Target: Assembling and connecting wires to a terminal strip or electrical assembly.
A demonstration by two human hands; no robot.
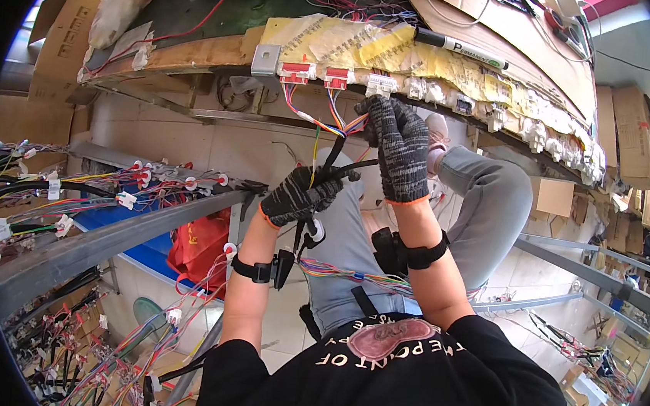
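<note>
A wire harness [332, 156], its coloured wires running into black sleeving, hangs in front of the bench edge. My left hand [302, 195], in a dark grey knit glove, is closed around the black sleeving. Two red-and-white connectors [298, 73] on the harness's wires sit in a row at the bench edge. Just right of them is a white connector [382, 84]. My right hand [398, 147], gloved alike, is raised right below it, fingers bent and closed at the harness's wires; the fingertips are partly hidden.
A black marker [462, 48] lies on the yellow-taped edge of the workbench [191, 56]. More harnesses [56, 187] hang along a metal rail [121, 235] at left. A red bag [201, 250] is below it. Cardboard boxes [632, 137] stand at right.
</note>
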